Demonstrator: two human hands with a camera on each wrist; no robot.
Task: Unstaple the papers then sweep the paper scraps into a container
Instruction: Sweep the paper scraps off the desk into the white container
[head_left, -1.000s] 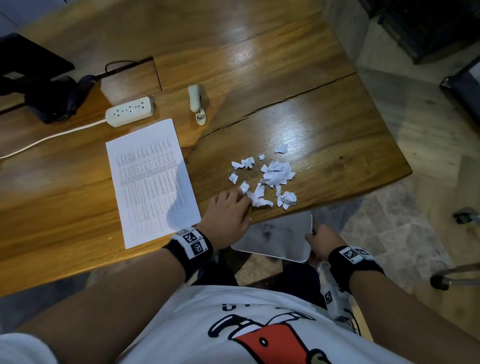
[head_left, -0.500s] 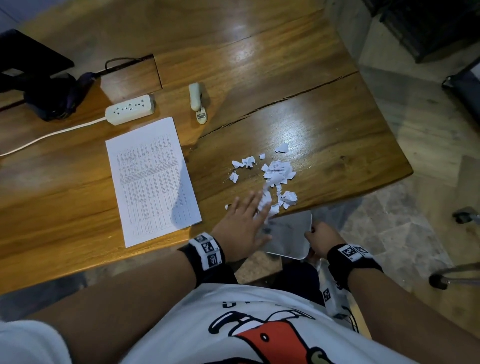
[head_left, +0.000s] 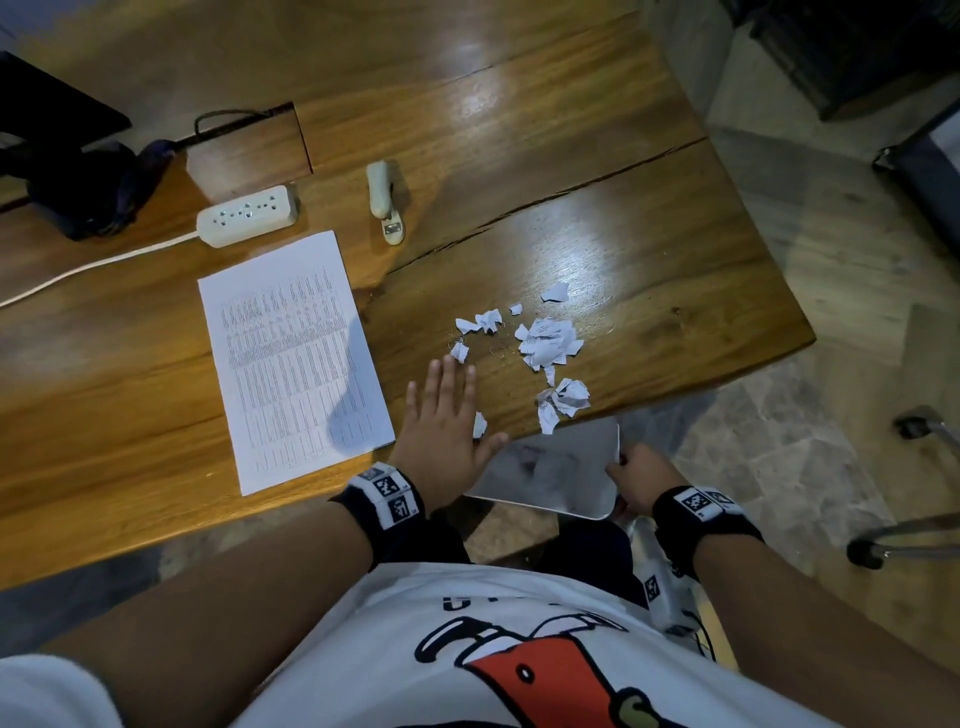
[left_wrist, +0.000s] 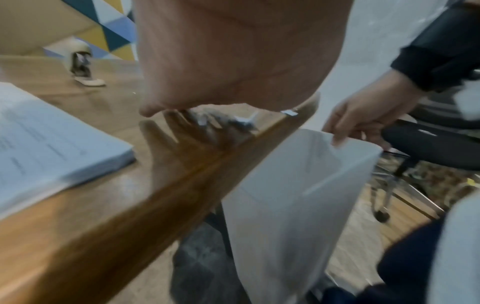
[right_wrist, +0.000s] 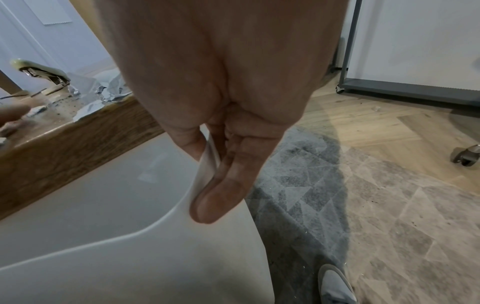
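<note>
White paper scraps (head_left: 545, 343) lie scattered near the front edge of the wooden table (head_left: 675, 249), seen low along the edge as scraps (right_wrist: 109, 90) in the right wrist view. My left hand (head_left: 441, 421) lies flat on the table with straight, spread fingers, just left of the scraps; one small scrap (head_left: 479, 425) sits by its thumb. My right hand (head_left: 631, 475) pinches the rim of a translucent white container (head_left: 550, 467) held below the table edge; thumb and fingers clamp the container rim (right_wrist: 207, 164). A printed paper stack (head_left: 291, 358) lies to the left.
A cream stapler (head_left: 383, 200) and a white power strip (head_left: 248, 215) with its cord sit further back. Dark objects (head_left: 78, 182) occupy the back left corner. Chair wheels (head_left: 865, 553) stand on the tiled floor to the right.
My left hand swept toward the table edge, then moved back up and left with fingers straightened. Fewer scraps lie at the edge. The right hand keeps the container in place.
</note>
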